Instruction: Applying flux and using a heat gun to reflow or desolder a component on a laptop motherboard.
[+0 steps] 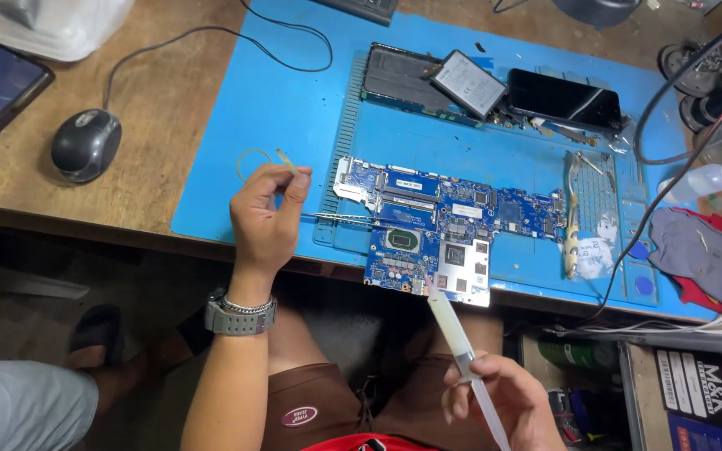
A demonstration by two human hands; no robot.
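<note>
Fingers [292,179] of left hand [265,219] pinch a tiny cap [287,162]; right hand [507,397] grips syringe [453,326], plunger cut off.

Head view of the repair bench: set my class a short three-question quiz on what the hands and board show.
1. True or false: the left hand pinches a small cap.
2. What does the right hand hold?
A. syringe
B. screwdriver
C. mouse
3. What colour mat lies under the circuit board?

Key: 1 true; 2 A; 3 blue.
</note>
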